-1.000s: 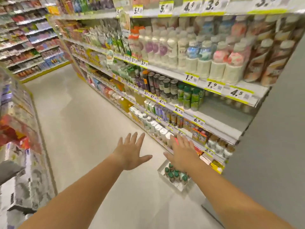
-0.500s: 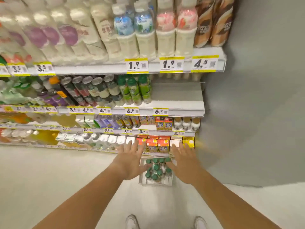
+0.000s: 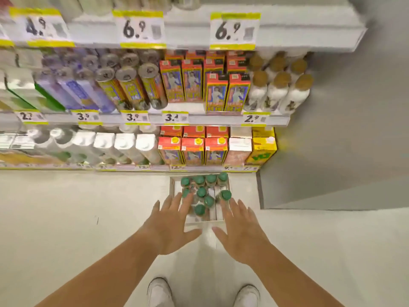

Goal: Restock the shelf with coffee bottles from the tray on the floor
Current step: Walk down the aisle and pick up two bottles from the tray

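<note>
A clear tray [image 3: 225,221] stands on the pale floor right in front of the bottom shelf. Inside it are several coffee bottles [image 3: 201,192] with green caps, standing upright. My left hand [image 3: 169,224] hovers over the tray's left side, fingers spread and holding nothing. Over the tray's right side my right hand [image 3: 240,230] is spread the same way, also holding nothing. Both palms face down. The shelf [image 3: 276,29] with the 6.9 price tags runs across the top of the view.
Lower shelves hold cans [image 3: 132,85], orange cartons [image 3: 192,149], a yellow carton [image 3: 263,149] and white bottles with brown caps [image 3: 278,91]. A grey wall panel [image 3: 343,151] closes the shelving on the right. My white shoes [image 3: 159,293] stand just behind the tray.
The view has swung from the aisle down onto the shelf end and the tray. Both hands have come lower and closer to the tray, staying spread.
</note>
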